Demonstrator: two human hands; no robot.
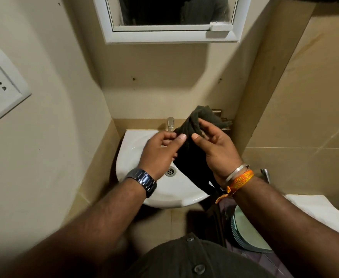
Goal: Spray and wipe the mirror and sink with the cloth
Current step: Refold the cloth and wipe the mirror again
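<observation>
1. The left hand [160, 152] pinches the dark cloth [192, 145] between thumb and curled fingers.
2. The right hand [216, 146] grips the same cloth, fingers bent around its bunched upper part.
3. The cloth hangs over the white sink [136, 157], covering part of the basin.
4. The mirror [172, 15] above is cut off by the frame's top; its reflection is too dark to make out.

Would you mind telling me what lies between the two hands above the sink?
In the head view, the dark cloth lies between the left hand and right hand; both pinch it.
</observation>
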